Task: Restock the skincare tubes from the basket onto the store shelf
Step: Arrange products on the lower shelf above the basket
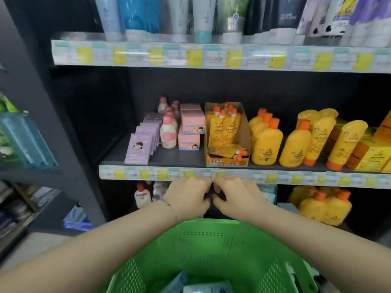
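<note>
Your L hand point(188, 197) and R hand point(236, 197) sit side by side, nearly touching. They're just under the price strip point(148, 174) of the mid shelf point(175, 159) and just past the far rim of the basket point(211, 225). Fingers on both hands curl in toward each other, narrow. A dark patch shows btwn them, but you can't tell whether they hold anything. A thin bracelet point(169, 205) sits on your L wrist.

The basket is green plastic w/ perforated walls, nearest you, btwn your forearms. In its bottom lie pale blue tubes point(203, 288), at least 2, blurred and cut off by the frame edge.

On the mid shelf, left to right:
- purple packs point(139, 146) in a file running near to far
- white bottles point(168, 134) w/ pink caps
- stacked pink boxes point(191, 127)
- an open carton point(244, 132) of yellow pouches point(224, 127) w/ orange caps, most upright, a few lying flat at its near end
- 3 yellow bottles point(266, 144) in a file
- more bottles, then yellow tubes point(347, 140) standing cap-down
- yellow boxes point(370, 155) at the right edge

The top shelf point(211, 57) carries top tubes point(203, 17), standing cap-down in blue, white, green and dark colours. On the level below the mid shelf, lower bottles point(323, 206) in yellow stand at right, and a small white bottle w/ a red cap point(142, 195) at left.
</note>
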The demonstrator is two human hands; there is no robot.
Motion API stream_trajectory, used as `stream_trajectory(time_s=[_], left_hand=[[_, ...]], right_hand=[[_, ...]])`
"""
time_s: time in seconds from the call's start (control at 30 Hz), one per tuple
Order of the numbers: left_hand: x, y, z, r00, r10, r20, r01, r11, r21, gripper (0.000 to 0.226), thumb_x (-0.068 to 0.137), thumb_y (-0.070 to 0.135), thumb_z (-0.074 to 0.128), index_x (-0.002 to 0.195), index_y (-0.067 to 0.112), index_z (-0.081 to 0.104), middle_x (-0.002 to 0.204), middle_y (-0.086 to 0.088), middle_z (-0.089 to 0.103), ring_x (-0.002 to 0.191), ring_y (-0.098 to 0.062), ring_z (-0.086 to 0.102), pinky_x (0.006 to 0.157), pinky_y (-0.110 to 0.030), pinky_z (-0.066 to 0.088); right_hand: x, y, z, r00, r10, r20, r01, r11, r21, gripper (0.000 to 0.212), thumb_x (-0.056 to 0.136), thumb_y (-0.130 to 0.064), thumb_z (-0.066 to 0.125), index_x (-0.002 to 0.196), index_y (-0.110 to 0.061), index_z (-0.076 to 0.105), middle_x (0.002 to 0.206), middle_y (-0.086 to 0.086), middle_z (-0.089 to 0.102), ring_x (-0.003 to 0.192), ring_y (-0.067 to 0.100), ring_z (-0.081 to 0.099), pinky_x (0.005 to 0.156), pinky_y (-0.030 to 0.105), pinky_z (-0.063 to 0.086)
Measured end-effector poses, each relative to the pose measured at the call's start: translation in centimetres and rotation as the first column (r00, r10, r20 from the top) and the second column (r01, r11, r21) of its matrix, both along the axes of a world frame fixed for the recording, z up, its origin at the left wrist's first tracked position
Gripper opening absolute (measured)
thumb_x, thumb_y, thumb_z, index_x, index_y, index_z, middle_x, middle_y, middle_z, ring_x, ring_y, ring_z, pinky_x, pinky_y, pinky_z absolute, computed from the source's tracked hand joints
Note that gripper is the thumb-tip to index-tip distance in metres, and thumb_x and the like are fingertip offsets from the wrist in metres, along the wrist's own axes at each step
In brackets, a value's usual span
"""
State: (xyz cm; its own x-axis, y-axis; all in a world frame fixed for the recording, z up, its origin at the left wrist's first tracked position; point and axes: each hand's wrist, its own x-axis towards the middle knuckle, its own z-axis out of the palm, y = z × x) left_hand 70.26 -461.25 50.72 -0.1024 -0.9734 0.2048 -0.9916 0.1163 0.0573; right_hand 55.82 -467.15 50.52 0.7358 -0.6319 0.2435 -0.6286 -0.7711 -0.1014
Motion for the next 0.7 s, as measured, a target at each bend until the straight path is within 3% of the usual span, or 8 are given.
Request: stream_trajectory(time_s=[0.07,0.3,0.6,0.7], left_hand=[[0.0,0.6,-1.9,1.0,0.007,0.018,-0.008,0.999,0.043,0.021,0.088,0.031,0.048,0.106,0.02,0.05,0.108,-0.001,0.06,0.099,-0.025,0.06,0.068,-0.032,0.041],[-0.1,2.9,-8.5,0.981,-0.081,0.176,0.031,0.963,0.268,0.027,0.09,0.024,0.045,0.115,0.016,0.05,0.111,-0.006,0.062,0.102,-0.029,0.06,0.078,-0.036,0.046],[-0.6,3.6,-13.4,0.987,-0.053,0.154,-0.023,0.89,0.455,0.021,0.089,0.027,0.048,0.105,0.015,0.056,0.105,-0.006,0.065,0.096,-0.029,0.064,0.073,-0.035,0.047],[-0.7,3.3,-15.4,0.991,-0.03,0.133,-0.055,0.805,0.59,0.022,0.09,0.029,0.049,0.104,0.015,0.057,0.102,-0.006,0.064,0.088,-0.026,0.062,0.068,-0.034,0.047]], right_hand=[[0.0,0.7,-1.9,1.0,-0.005,-0.027,0.006,0.999,0.048,0.017,0.088,-0.037,0.05,0.085,-0.024,0.039,0.097,-0.001,0.059,0.094,0.025,0.059,0.062,0.031,0.033],[-0.3,3.2,-7.7,0.98,0.062,-0.187,-0.028,0.983,0.179,0.018,0.086,-0.034,0.048,0.096,-0.021,0.054,0.102,-0.001,0.06,0.096,0.025,0.06,0.072,0.033,0.044],[0.5,4.8,-12.3,0.933,0.087,-0.35,0.022,0.954,0.297,0.02,0.088,-0.032,0.049,0.101,-0.019,0.054,0.103,0.002,0.061,0.094,0.027,0.062,0.07,0.033,0.046],[1.0,5.0,-13.6,0.851,0.108,-0.514,0.08,0.941,0.329,0.026,0.088,-0.032,0.051,0.109,-0.016,0.053,0.104,0.003,0.061,0.092,0.027,0.061,0.067,0.034,0.045]])
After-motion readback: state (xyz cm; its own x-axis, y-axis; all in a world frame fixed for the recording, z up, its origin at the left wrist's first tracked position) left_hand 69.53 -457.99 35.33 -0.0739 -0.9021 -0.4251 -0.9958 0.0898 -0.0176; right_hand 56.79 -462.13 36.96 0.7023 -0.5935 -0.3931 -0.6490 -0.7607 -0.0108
